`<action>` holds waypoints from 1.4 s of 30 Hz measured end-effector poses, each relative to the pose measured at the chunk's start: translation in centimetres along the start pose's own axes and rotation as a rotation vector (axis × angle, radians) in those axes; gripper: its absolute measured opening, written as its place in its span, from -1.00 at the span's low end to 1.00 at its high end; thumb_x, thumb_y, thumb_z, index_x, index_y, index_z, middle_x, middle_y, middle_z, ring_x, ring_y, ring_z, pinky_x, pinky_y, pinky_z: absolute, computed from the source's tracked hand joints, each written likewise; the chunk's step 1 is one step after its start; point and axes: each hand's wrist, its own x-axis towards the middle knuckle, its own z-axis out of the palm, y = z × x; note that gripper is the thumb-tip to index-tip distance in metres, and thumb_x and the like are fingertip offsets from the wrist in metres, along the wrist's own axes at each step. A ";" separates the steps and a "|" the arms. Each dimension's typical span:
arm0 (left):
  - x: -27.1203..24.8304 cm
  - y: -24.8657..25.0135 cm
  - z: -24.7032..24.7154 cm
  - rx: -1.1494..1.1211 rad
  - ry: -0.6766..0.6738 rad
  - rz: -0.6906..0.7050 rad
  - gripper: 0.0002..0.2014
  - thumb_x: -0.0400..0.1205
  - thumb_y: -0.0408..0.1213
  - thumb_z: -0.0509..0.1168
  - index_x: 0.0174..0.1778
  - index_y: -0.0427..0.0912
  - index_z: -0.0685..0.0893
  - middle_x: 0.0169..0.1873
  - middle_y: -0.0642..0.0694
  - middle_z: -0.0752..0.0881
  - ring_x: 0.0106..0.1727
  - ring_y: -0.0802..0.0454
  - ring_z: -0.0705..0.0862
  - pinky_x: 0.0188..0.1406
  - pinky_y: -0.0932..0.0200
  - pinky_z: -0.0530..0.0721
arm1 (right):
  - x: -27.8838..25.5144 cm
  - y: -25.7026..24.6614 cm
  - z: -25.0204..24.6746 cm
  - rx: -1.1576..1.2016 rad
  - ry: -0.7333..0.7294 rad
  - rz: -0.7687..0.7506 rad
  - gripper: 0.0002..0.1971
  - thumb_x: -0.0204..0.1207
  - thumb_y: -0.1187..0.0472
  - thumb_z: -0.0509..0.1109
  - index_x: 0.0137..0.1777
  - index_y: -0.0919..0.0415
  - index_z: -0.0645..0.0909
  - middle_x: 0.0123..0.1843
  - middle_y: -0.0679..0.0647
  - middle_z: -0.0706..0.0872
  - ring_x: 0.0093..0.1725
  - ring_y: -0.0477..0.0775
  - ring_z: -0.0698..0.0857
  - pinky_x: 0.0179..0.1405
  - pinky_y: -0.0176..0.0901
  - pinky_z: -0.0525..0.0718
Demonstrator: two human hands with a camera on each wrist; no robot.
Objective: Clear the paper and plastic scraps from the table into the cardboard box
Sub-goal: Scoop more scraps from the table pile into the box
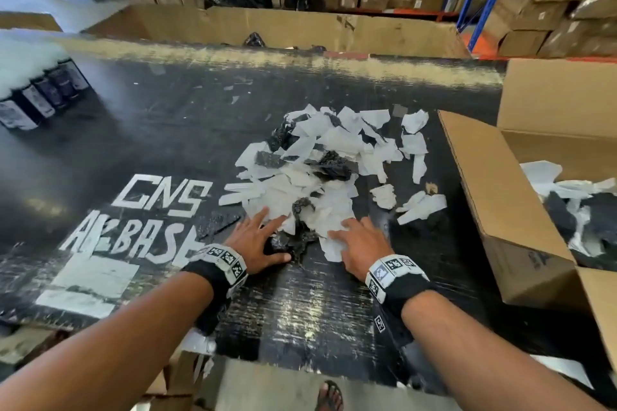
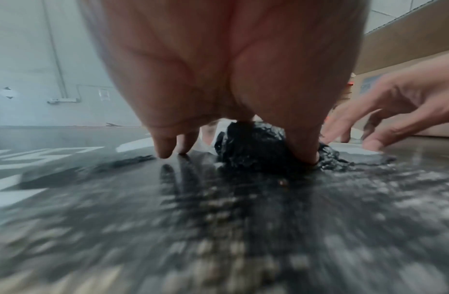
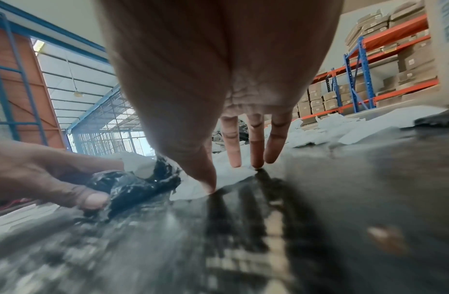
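Both wrist views blur badly along the near desk (image 1: 300,310). Left hand (image 1: 257,240) grips a crumpled black plastic scrap (image 1: 287,243), thumb curled round it. Right hand (image 1: 362,243) lies released, straight fingers pressing white paper scraps (image 1: 320,157). Pile heaped mid-desk. Cardboard box (image 1: 494,210) right, cut off by frame, scraps inside partly hidden.

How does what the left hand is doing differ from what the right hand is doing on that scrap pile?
The left hand curls its thumb and fingers round a crumpled black plastic scrap; the right hand holds nothing and lays nearly straight fingers on white paper scraps. The right hand lies nearer the cardboard box, the left nearer the painted white lettering. Both work the near edge of the pile on the black table, and both wear marker wristbands.
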 end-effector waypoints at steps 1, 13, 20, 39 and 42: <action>0.8 0.4 -0.7 0.020 -0.012 0.022 -0.03 0.43 0.59 0.16 0.70 0.42 -0.11 0.77 -0.11 -0.14 0.74 -0.36 0.03 0.69 -0.36 0.11 | 0.9 0.0 -0.3 0.017 0.005 0.000 -0.50 0.51 0.20 0.29 0.45 -0.15 0.56 0.48 0.00 0.46 0.42 0.19 0.38 0.35 0.13 0.48; 9.1 2.3 -8.1 -0.029 0.719 0.156 -0.23 0.41 0.65 0.10 0.13 0.00 0.55 0.18 -0.06 0.48 0.18 -0.11 0.45 0.10 -0.17 0.63 | 5.2 5.9 -1.9 0.148 0.281 0.613 -0.25 0.42 -0.16 0.37 0.60 0.01 0.26 0.67 0.30 0.13 0.62 0.42 0.15 0.47 0.39 0.33; 14.9 2.0 -5.8 -0.006 0.119 0.244 0.04 0.32 0.76 -0.10 0.71 0.32 0.05 0.72 -0.06 0.17 0.71 -0.24 0.14 0.60 -0.36 0.31 | 8.7 6.8 -0.8 0.267 0.077 0.755 -0.24 0.60 -0.21 0.17 0.74 -0.01 0.01 0.76 0.27 -0.14 0.71 0.40 -0.12 0.64 0.42 0.01; 28.5 -1.6 -16.0 -0.129 0.294 0.131 0.01 0.20 0.75 0.10 0.59 0.44 0.21 0.70 -0.07 0.04 0.67 -0.38 0.09 0.45 -0.63 0.31 | 21.5 12.8 -8.7 0.348 0.309 0.893 -0.19 0.36 -0.33 0.41 0.58 -0.07 0.29 0.63 0.13 0.27 0.59 0.29 0.24 0.44 0.35 0.39; 31.8 -1.3 -16.1 -0.119 0.124 0.049 0.14 0.07 0.82 0.08 0.63 0.55 0.02 0.75 0.06 -0.20 0.73 -0.40 -0.14 0.47 -0.75 0.08 | 23.5 15.1 -7.7 0.403 0.167 0.932 -0.08 0.38 -0.39 0.38 0.68 -0.12 0.11 0.75 0.16 0.02 0.70 0.39 -0.05 0.58 0.44 0.15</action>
